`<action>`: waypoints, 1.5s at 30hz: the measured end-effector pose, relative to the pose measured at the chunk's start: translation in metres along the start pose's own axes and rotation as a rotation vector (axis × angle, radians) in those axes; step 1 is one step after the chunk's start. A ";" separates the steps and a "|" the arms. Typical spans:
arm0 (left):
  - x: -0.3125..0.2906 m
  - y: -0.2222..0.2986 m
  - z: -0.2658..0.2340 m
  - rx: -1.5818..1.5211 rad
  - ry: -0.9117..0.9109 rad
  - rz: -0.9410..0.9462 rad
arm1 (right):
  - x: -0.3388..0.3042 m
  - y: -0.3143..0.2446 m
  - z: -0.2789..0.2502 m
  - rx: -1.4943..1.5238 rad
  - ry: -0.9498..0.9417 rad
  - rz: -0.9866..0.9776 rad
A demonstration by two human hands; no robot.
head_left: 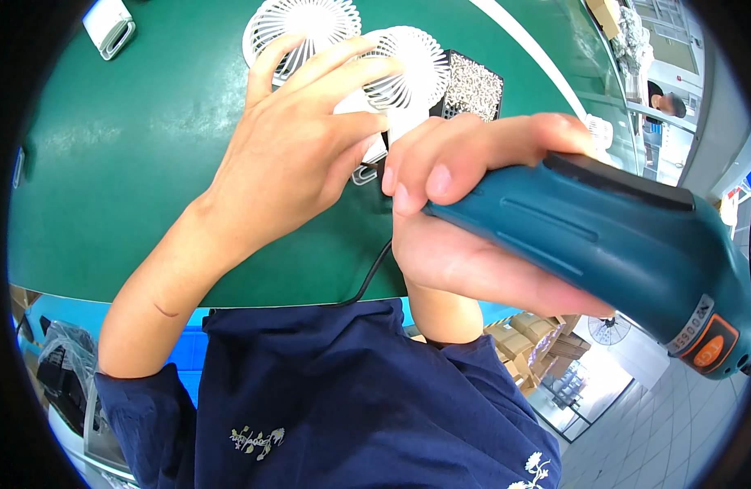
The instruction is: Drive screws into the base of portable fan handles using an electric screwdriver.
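My right hand (473, 175) is wrapped round a teal electric screwdriver (546, 220), its thick rear end toward the lower right. The tool's narrow end points left, toward my left hand (298, 134); the bit is mostly hidden behind my fingers. Two white fans with round slatted grilles lie at the top middle. The fingers of my left hand stretch over the left fan (318, 20) and the right fan (416, 69). Its thumb and forefinger close in on the right fan's white body, where the contact is partly hidden.
A black tray (473, 85) of small metallic pieces stands right of the fans on the green table (106, 196). A white part (109, 28) lies far left. A black cord (371, 277) crosses the near edge. Another person (667, 104) is in the right background.
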State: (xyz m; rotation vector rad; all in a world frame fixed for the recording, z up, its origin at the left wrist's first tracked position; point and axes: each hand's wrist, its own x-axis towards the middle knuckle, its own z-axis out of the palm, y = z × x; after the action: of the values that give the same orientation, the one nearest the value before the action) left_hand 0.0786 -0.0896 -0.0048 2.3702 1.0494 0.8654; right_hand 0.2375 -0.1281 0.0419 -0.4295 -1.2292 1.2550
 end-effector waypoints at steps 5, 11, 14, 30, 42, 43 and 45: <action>0.000 0.001 0.003 0.007 0.009 0.004 | -0.001 -0.002 0.000 -0.006 0.003 0.017; 0.000 -0.003 0.004 -0.001 0.014 0.003 | 0.000 0.000 -0.002 -0.008 -0.002 0.030; 0.002 0.000 -0.003 -0.027 0.029 0.011 | 0.004 0.001 0.010 -0.159 0.173 -0.238; -0.040 -0.002 -0.004 -1.666 0.365 -0.629 | 0.002 -0.047 0.056 -0.676 -0.324 0.267; -0.090 -0.050 -0.079 -1.614 0.665 -0.608 | -0.013 0.018 0.046 -1.621 0.007 0.294; -0.094 -0.050 -0.077 -1.628 0.690 -0.640 | -0.011 0.022 0.047 -1.630 0.017 0.300; -0.092 -0.050 -0.079 -1.620 0.691 -0.627 | -0.008 0.030 0.048 -1.635 0.023 0.301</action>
State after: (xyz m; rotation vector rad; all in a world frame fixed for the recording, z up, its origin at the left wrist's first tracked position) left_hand -0.0488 -0.1193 -0.0103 0.3796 0.6654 1.4430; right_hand 0.1829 -0.1425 0.0311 -1.8090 -2.0124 0.1674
